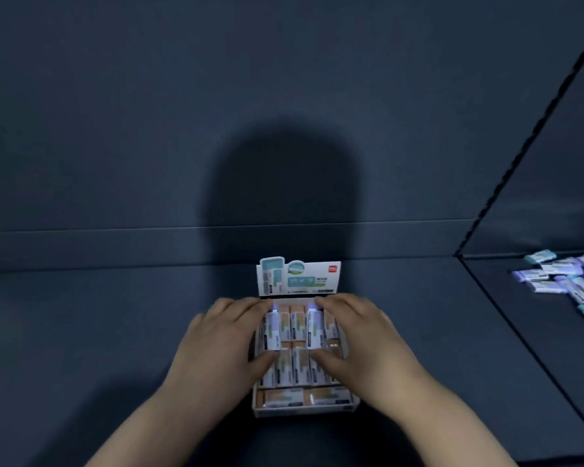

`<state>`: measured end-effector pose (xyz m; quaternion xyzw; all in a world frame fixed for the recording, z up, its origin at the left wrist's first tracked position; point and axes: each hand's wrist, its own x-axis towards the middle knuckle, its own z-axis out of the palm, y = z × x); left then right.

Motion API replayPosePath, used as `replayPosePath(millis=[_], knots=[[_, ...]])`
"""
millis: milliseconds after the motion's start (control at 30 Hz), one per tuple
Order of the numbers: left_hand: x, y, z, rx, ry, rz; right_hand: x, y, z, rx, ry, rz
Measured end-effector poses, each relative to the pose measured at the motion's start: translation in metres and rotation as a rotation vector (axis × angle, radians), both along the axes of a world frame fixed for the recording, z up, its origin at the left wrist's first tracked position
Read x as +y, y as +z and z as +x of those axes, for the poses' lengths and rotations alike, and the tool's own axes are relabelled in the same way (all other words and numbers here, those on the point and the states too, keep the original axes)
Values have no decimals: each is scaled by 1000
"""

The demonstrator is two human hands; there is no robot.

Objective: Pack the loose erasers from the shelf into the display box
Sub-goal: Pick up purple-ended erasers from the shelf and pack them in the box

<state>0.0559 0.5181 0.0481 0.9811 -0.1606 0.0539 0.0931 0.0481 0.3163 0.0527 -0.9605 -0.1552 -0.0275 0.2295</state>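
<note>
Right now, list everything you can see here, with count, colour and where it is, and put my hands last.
White cardboard display box: one, white with teal printed header card, centre of the dark shelf.
Sleeved erasers in the box: rows, exact count unclear, white and orange sleeves.
Purple-tipped erasers: two, white sleeves, one under each hand, on the back row.
Loose erasers: a scattered pile, teal and lilac, far right, partly cut off.
Dark shelf: one, dark blue-grey.
Left hand: gripping one purple-tipped eraser.
Right hand: gripping the other.
</note>
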Motion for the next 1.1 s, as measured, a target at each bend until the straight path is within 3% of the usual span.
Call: replayPosePath(millis=[233, 433, 833, 1100], knots=[[-5, -3, 19, 58, -113, 46, 34, -10, 24, 22, -3, -57], [-9, -19, 26, 94, -114, -35, 37, -23, 33, 77, 24, -83], [-17, -20, 20, 160, 87, -38, 35, -26, 40, 74, 17, -150], [-20, -27, 18, 135, 105, 25, 38, -33, 37, 36, 12, -65]])
